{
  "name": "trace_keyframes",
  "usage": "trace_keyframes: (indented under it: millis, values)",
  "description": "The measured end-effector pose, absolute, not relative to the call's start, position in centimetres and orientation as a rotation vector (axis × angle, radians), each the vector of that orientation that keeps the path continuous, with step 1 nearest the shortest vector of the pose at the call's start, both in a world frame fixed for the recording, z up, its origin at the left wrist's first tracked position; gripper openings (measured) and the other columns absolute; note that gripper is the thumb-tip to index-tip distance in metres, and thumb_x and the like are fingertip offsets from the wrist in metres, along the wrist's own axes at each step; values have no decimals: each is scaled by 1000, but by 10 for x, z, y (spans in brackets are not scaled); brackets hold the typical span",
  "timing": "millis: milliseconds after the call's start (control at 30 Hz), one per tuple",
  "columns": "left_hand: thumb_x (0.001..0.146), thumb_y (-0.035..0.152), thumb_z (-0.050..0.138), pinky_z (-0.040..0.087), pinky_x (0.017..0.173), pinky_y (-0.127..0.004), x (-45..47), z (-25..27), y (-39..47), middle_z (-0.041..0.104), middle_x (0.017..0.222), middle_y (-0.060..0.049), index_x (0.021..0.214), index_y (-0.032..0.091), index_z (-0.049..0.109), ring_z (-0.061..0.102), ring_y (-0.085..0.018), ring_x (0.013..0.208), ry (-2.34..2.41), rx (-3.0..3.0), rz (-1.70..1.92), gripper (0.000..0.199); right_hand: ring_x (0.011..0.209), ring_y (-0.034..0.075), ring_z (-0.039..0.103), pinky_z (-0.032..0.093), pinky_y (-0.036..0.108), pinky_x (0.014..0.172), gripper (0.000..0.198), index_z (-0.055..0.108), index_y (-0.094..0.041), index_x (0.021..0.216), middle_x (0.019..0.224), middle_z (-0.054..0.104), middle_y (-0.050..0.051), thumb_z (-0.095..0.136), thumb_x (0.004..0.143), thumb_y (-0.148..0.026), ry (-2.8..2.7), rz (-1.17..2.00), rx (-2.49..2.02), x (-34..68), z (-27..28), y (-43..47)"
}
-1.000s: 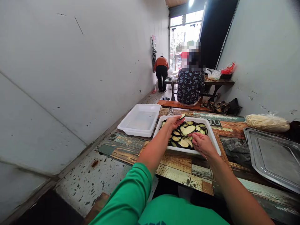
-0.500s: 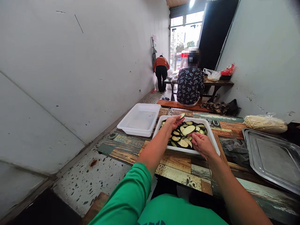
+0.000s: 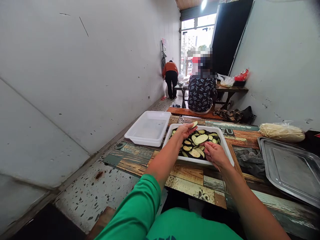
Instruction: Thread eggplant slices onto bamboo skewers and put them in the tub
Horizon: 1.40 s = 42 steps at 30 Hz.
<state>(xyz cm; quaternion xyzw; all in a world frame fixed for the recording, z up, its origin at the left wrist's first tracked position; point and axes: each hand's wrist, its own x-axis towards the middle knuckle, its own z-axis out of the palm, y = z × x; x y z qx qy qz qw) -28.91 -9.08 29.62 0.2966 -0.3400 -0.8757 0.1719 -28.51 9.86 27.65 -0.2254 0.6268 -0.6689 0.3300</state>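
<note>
Head view: eggplant slices (image 3: 194,153) in white tub (image 3: 226,147).
Left hand (image 3: 184,130): pinching one slice (image 3: 195,124) above tub's far side.
Right hand (image 3: 215,153): clamped on skewer (image 3: 217,167) above tub's right.

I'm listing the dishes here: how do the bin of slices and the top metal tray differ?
The bin is white; the top metal tray is silvery grey. The bin has tall sides, the tray a low rim. The bin holds eggplant slices; the tray shows its flat bottom. Both rest on the patterned table.
</note>
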Motion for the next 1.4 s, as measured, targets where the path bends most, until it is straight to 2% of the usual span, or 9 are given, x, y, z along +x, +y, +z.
trace_keyframes:
  millis: [133, 400, 633, 1033, 1233, 1400]
  values:
    - [79, -4, 66, 59, 64, -21, -288, 297, -89, 69, 71, -8, 72, 7, 64, 71, -16, 73, -990, 834, -2483, 13, 28, 4, 19, 12, 21, 30, 33, 59, -18, 85, 38, 33, -13, 62, 68, -46, 1642, -1767, -572, -286, 273, 97]
    - [80, -4, 65, 60, 72, -27, -286, 299, -82, 69, 73, -9, 73, 7, 61, 71, -16, 73, -1077, 803, -2454, 13, 28, 5, 18, 12, 20, 30, 32, 59, -17, 90, 38, 34, -13, 60, 71, -42, 1660, -1774, -527, -286, 270, 96]
    - [75, -3, 71, 60, 75, -30, -287, 296, -79, 70, 75, -10, 76, 6, 63, 70, -17, 73, -1121, 788, -2450, 12, 28, 4, 19, 13, 19, 30, 26, 58, -19, 81, 38, 34, -12, 60, 72, -43, 1682, -1798, -543, -288, 267, 95]
    - [78, -4, 67, 60, 72, -28, -285, 298, -74, 68, 69, -7, 74, 6, 62, 69, -15, 65, -1176, 767, -2457, 13, 27, 5, 20, 14, 20, 30, 23, 54, -21, 78, 39, 35, -12, 61, 73, -42, 1676, -1841, -524, -285, 269, 96]
    - [75, -3, 72, 60, 73, -29, -284, 298, -75, 69, 72, -9, 74, 6, 62, 71, -17, 70, -1213, 755, -2468, 13, 27, 5, 20, 13, 21, 30, 24, 52, -22, 75, 38, 35, -12, 62, 72, -43, 1671, -1861, -516, -286, 266, 95]
    - [76, -5, 69, 60, 73, -29, -284, 297, -72, 68, 69, -8, 70, 6, 62, 70, -16, 66, -1270, 778, -2456, 14, 28, 5, 20, 14, 21, 31, 25, 53, -21, 77, 39, 35, -11, 61, 72, -44, 1706, -1868, -534, -290, 261, 93]
